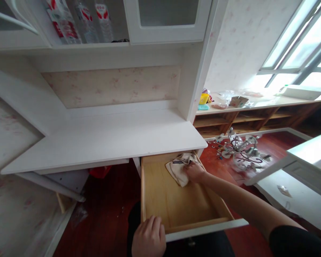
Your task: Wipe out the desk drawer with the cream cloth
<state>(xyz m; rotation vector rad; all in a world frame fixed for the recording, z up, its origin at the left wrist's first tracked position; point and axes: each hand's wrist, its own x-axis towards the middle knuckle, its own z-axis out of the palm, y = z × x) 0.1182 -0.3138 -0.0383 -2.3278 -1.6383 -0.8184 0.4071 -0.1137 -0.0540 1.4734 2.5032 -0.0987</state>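
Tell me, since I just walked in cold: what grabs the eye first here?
The open pale wooden drawer pulled out from under the white desk stands out at centre. In its back right corner the right hand presses a crumpled beige cloth against the drawer floor, while the left hand grips the white drawer front. Farther right, a tangled chandelier lies on the red floor.

one drawer [160,200], one cloth [180,167], three bottles [82,21]

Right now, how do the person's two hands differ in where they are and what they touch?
The right hand reaches deep into the open drawer and presses on a beige cloth; the left hand rests on the drawer's white front edge, near the body. The right arm is stretched out; the left stays close. Both are bare and touch the same drawer.
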